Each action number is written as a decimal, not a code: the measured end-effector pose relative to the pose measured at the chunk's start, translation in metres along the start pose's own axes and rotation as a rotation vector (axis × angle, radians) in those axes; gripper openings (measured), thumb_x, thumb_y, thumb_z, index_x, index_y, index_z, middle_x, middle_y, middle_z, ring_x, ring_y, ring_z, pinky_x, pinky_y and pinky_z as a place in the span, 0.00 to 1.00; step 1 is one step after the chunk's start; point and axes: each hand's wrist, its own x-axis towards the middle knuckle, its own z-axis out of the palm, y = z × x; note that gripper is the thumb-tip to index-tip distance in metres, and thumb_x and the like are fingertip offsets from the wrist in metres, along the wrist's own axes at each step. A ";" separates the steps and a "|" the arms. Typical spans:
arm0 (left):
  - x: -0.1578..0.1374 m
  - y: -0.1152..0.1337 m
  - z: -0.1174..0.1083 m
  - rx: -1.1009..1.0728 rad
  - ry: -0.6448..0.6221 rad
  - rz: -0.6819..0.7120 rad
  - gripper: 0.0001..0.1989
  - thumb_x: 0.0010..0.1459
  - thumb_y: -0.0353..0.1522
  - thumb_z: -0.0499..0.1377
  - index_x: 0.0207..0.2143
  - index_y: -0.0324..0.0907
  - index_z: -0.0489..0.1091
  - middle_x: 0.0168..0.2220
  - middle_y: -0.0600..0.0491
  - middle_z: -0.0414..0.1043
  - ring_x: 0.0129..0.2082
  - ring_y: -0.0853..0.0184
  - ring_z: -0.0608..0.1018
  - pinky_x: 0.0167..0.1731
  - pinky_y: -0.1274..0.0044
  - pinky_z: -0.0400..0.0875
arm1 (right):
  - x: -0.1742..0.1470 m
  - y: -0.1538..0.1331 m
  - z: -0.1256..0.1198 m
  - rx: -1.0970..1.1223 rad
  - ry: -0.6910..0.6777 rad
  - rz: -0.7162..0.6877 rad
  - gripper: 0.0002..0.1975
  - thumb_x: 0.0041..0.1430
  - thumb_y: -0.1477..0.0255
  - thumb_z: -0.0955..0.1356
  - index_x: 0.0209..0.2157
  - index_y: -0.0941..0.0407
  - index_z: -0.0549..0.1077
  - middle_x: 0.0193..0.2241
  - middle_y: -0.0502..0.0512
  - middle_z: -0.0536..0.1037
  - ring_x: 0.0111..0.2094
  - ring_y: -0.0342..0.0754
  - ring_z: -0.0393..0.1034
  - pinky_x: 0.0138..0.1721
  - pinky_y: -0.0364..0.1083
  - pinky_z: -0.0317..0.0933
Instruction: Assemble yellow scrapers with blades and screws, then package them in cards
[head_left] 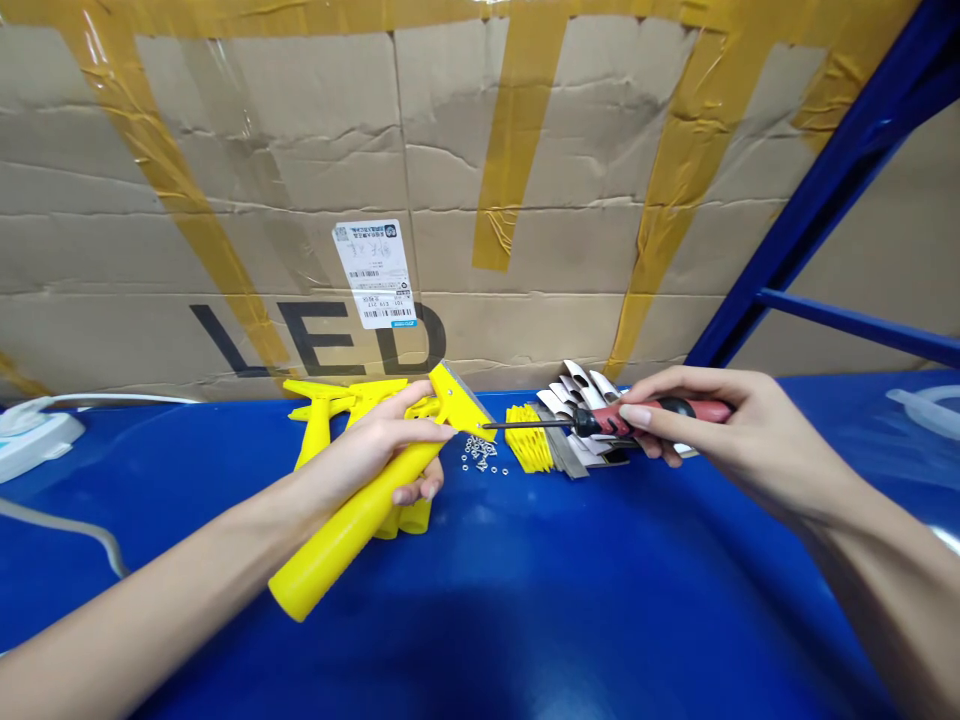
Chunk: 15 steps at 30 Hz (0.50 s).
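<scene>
Bright light is falling diffusely. Glossy packing tape [161, 165] is reflecting glare; a soft shadow is darkening the blue tabletop [480, 610]. Wide-angle distortion is stretching the edges.

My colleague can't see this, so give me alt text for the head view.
A person's left hand grips a yellow handled tool while the right hand holds a red-and-black screwdriver, its tip at the tool's head. On the blue surface beyond lie more yellow handles, small metal hardware and yellow pieces, before a taped cardboard box marked LED.
</scene>
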 end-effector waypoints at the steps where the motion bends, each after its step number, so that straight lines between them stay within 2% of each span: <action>1: 0.000 0.000 0.000 -0.012 -0.005 0.007 0.35 0.60 0.31 0.61 0.67 0.40 0.51 0.18 0.58 0.69 0.09 0.75 0.64 0.10 0.85 0.50 | -0.001 -0.001 0.001 0.009 -0.002 0.001 0.19 0.45 0.57 0.79 0.34 0.56 0.81 0.26 0.57 0.81 0.22 0.44 0.68 0.22 0.43 0.61; 8: -0.001 -0.002 0.003 -0.041 0.025 0.025 0.35 0.59 0.30 0.62 0.66 0.41 0.53 0.20 0.56 0.71 0.12 0.75 0.67 0.11 0.85 0.51 | -0.003 -0.001 0.001 0.020 -0.011 0.024 0.19 0.49 0.56 0.78 0.35 0.57 0.81 0.25 0.57 0.81 0.22 0.44 0.68 0.22 0.43 0.59; 15: -0.007 0.003 0.011 0.039 0.131 -0.055 0.39 0.61 0.31 0.60 0.69 0.40 0.45 0.19 0.54 0.73 0.10 0.74 0.66 0.11 0.85 0.52 | 0.001 0.003 0.002 0.118 -0.032 0.092 0.19 0.47 0.57 0.79 0.32 0.58 0.81 0.21 0.55 0.77 0.21 0.43 0.67 0.19 0.42 0.54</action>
